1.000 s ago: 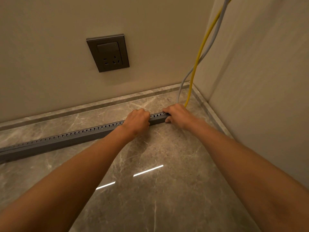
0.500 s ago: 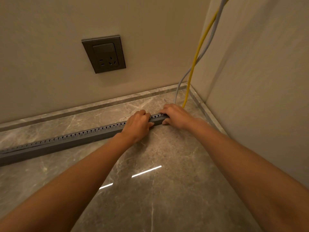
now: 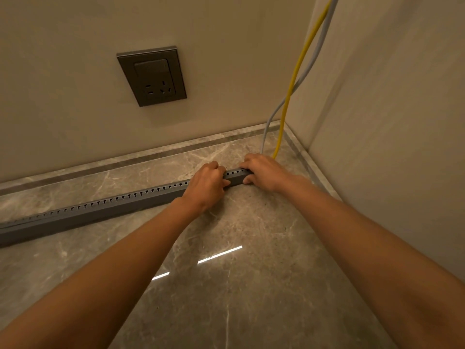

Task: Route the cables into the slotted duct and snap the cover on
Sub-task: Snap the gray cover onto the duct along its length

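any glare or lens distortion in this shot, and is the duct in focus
Head view: warm, dim light with soft shadows. Two bright glare streaks lie on the polished floor between the forearms. Wide-angle stretch bows the skirting and lengthens the arms toward the lower corners. The slotted duct and the wall socket look sharp, and the slots read clearly.

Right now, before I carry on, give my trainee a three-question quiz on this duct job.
1. True or false: the left hand and the right hand both grip the slotted duct at its right end.
2. Which cables hang behind the right hand? A) yellow cable and grey cable B) red and black C) one white
3. What is mounted on the wall above the duct?
Key: 1 true; 2 A; 3 wall socket.
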Motion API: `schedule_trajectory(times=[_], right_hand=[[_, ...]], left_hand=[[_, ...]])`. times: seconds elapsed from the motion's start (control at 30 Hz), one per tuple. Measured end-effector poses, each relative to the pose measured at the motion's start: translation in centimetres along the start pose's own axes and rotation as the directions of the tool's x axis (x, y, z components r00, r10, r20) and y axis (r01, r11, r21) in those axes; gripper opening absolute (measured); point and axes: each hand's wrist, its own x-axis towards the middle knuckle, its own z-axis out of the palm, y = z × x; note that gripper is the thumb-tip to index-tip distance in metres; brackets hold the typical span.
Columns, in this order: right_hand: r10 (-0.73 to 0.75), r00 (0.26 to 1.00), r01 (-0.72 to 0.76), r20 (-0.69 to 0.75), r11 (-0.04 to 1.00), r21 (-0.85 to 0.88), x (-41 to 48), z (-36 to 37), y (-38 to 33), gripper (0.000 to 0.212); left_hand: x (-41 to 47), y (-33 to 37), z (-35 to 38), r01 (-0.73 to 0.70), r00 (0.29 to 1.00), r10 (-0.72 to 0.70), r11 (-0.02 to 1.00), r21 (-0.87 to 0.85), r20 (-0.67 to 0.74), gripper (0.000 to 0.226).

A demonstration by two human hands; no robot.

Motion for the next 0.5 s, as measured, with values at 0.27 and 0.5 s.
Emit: schedule_trajectory(times=[0.27,0.5], right_hand=[[-0.034,0.999,0.034,-0.001,0.988,-0.148,0.1,0.2,-0.4,0.036],[0.027,1.0,-0.024,0.009,0.97,-0.242,0.0,-0.9,0.1,0.034]], left_hand=[[-0.2,-0.6,-0.5,0.025,0.993,-0.045,0.983,0.179,0.106,0.037],[-0.2,-0.4,-0.1,0.007,0.999,-0.008,0.999,0.037,0.037,0.036]])
